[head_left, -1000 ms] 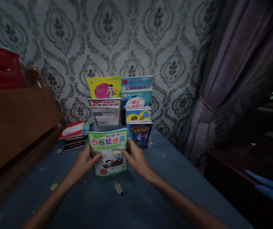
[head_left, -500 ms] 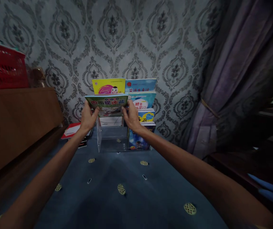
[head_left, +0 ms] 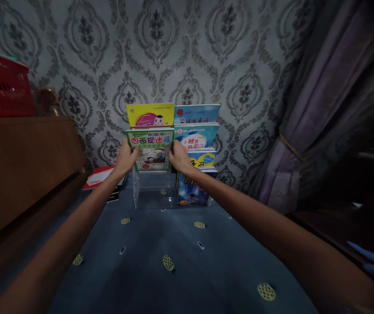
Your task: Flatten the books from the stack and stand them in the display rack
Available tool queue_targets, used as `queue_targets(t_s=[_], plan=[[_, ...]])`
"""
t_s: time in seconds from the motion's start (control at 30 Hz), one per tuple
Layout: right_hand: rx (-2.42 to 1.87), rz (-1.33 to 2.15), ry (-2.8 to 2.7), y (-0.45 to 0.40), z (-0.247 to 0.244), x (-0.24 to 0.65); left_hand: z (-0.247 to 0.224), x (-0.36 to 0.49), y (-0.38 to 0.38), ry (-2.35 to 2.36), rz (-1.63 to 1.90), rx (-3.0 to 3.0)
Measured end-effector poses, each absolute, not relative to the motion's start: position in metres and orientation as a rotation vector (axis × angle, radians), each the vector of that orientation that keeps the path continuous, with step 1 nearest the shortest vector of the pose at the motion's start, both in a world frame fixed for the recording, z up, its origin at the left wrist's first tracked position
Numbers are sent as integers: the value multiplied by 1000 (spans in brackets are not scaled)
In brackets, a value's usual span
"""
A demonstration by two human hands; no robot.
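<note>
Between my two hands stands a green picture book [head_left: 152, 150], nearly upright in the left column of a clear tiered book rack [head_left: 154, 190]. My left hand [head_left: 126, 158] grips its left edge, thumb on the cover. On its right edge my right hand [head_left: 179, 156] is closed the same way. Behind it rises a yellow book [head_left: 149, 114]. The rack's right column holds a blue book [head_left: 197, 113], a light blue book [head_left: 200, 135], a yellow and blue book [head_left: 203, 159] and a dark blue book [head_left: 192, 190] in front. My right hand partly covers some of these.
A patterned blue cloth [head_left: 147, 244] covers the surface under the rack. Left of the rack lie a red book [head_left: 100, 176] and dark items. A wooden cabinet [head_left: 26, 165] with a red basket [head_left: 2, 85] stands at left. A tied curtain [head_left: 291, 148] hangs at right.
The green book has tipped from a backward slant to nearly upright and come down a little, so more of its cover shows. Both hands have kept their grip on it.
</note>
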State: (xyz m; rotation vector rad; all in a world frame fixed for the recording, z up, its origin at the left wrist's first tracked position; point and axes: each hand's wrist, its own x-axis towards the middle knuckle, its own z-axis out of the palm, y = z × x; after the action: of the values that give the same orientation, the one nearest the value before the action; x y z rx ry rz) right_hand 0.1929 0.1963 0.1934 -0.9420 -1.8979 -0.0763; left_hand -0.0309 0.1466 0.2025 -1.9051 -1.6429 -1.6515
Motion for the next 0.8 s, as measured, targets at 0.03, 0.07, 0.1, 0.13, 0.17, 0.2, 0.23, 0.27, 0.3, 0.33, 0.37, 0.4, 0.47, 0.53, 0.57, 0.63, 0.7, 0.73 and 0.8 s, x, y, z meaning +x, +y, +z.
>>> queue_targets(t_s=[0.03,0.07,0.1,0.13,0.17,0.2,0.23,0.27,0.3,0.33,0.37,0.4,0.47,0.53,0.57,0.63,0.7,0.73,0.8], plan=[[-973,-93,-1914,195,194,193,202,-31,151,-1668,-1622,-1895],[-996,-110,-1927,193,195,194,201,-31,154,-1694,-1593,-1881],[-1015,-122,-1936,190,195,194,200,-31,157,-1718,-1568,-1864],[-1029,-129,-1940,187,195,195,200,-31,159,-1738,-1550,-1849],[-1041,-133,-1940,184,195,195,199,-30,161,-1749,-1541,-1837],[-1051,-132,-1938,180,193,196,199,-30,162,-1751,-1539,-1829],[-1058,-128,-1934,178,192,196,198,-30,163,-1747,-1543,-1827],[-1063,-124,-1930,176,190,196,198,-30,164,-1750,-1551,-1832],[-1065,-119,-1928,175,188,196,198,-29,165,-1763,-1560,-1841],[-1066,-114,-1930,175,185,195,198,-29,166,-1786,-1567,-1854],[-1066,-110,-1934,175,183,195,198,-29,167,-1814,-1573,-1867],[-1067,-107,-1938,176,182,194,198,-29,168,-1842,-1577,-1878],[-1074,-105,-1945,179,179,193,200,-29,172,-1884,-1582,-1885],[-1074,-102,-1949,182,179,191,202,-28,177,-1915,-1588,-1868],[-1068,-100,-1949,183,179,190,204,-28,180,-1938,-1590,-1850],[-1045,-95,-1950,184,181,188,207,-28,188,-1996,-1589,-1802],[-1027,-87,-1953,185,182,186,211,-27,195,-2054,-1579,-1758],[-1023,-79,-1959,185,183,185,213,-27,198,-2079,-1569,-1745],[-1015,-64,-1976,185,183,184,216,-26,201,-2111,-1542,-1738]])
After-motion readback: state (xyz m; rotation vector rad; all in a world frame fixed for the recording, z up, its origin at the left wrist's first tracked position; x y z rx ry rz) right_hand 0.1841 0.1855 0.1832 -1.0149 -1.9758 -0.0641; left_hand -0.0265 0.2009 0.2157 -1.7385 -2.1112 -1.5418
